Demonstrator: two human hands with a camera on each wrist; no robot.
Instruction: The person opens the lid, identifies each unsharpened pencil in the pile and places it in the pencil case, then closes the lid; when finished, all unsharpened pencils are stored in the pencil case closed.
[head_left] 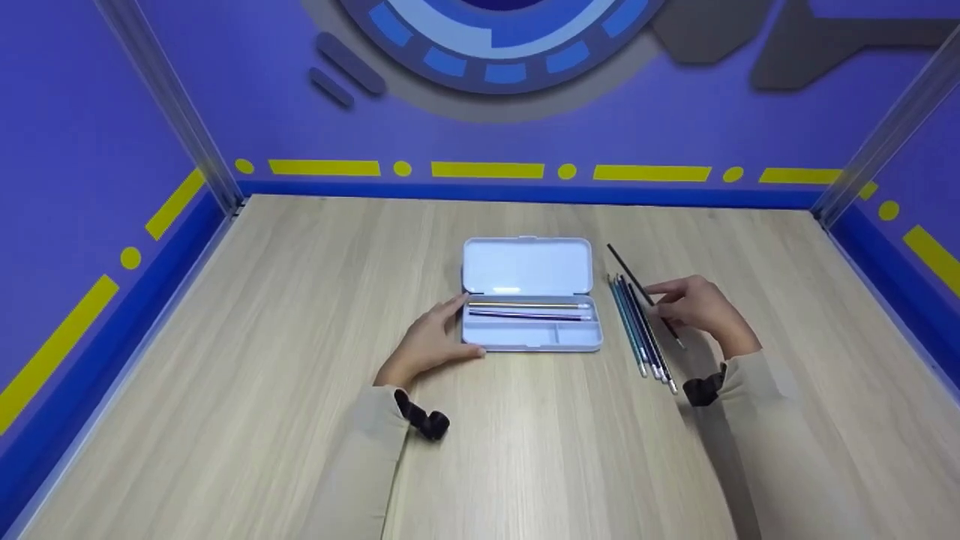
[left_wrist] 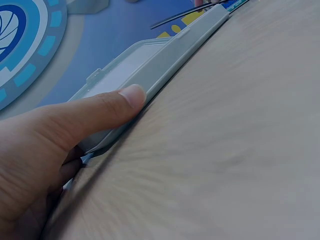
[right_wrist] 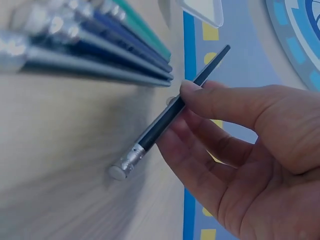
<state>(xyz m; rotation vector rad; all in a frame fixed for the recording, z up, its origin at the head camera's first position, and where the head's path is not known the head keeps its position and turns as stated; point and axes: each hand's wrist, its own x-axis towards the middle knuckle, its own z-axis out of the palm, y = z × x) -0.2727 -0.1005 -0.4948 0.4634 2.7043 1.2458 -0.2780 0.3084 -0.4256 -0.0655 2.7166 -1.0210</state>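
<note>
A white pencil case (head_left: 495, 337) lies with its lid (head_left: 527, 266) raised, and a few pencils (head_left: 525, 316) rest in its long back compartment. My left hand (head_left: 427, 346) grips the left end of the case, with the thumb (left_wrist: 112, 107) against the front wall and the other fingers around the side, partly hidden. To the right, my right hand (head_left: 701, 306) pinches a black pencil (right_wrist: 165, 117) between thumb and fingers. That pencil slants above the table, its eraser end toward me. Just left of it lies a row of several dark and teal pencils (head_left: 637, 326).
The wooden table (head_left: 300, 315) is bounded by blue panels (head_left: 495, 135) with yellow marks at the back and both sides. Two smaller compartments (head_left: 577, 334) form the front of the case. A black wrist camera (head_left: 431, 424) sits at each sleeve cuff.
</note>
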